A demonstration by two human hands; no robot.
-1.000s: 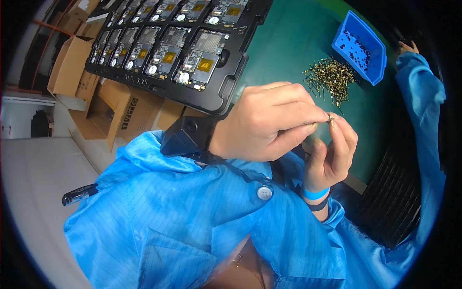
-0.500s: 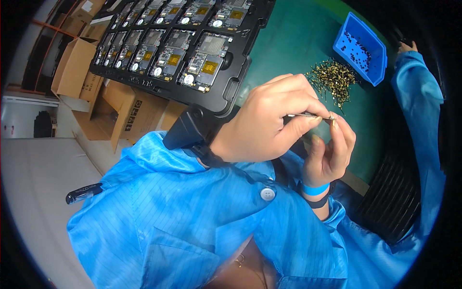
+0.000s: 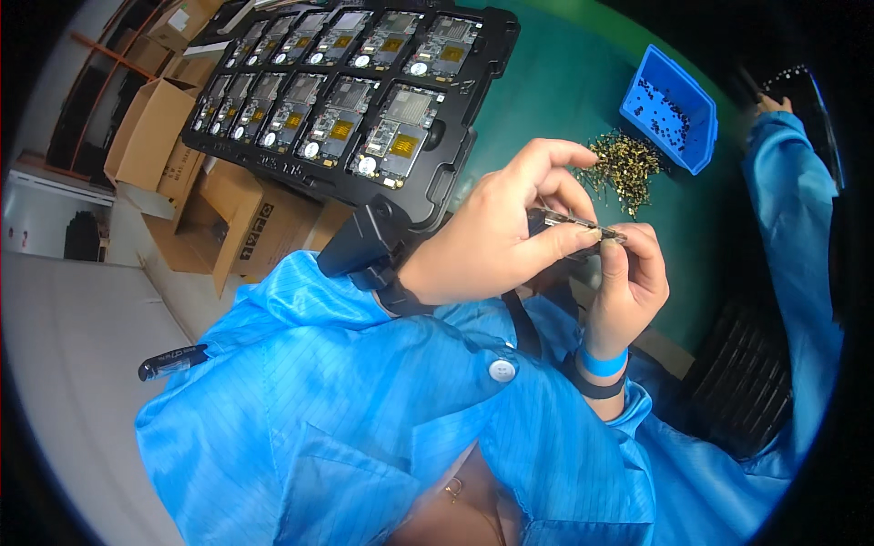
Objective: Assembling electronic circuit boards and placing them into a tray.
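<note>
Between my hands is a thin, dark circuit board (image 3: 574, 221), seen nearly edge-on. My left hand (image 3: 492, 232) grips it between the thumb and curled fingers, with the index finger lifted away. At the board's far end, the thumb and fingertips of my right hand (image 3: 630, 296) are pinched together on its edge. Any small part under those fingertips is hidden. Just beyond my hands lies a heap of small gold-and-black connector pieces (image 3: 628, 168) on the green table mat (image 3: 537, 86).
A black tray (image 3: 435, 168) holding several circuit boards stands at the upper left. Behind the heap, a blue bin (image 3: 701, 150) contains small black parts. Cardboard boxes (image 3: 278, 232) sit left of the table. Another person's blue sleeve (image 3: 787, 182) reaches in at the right.
My left index finger has lifted off, and more of the board shows. My right thumb has moved up against the board's end. The whole view has shifted slightly.
</note>
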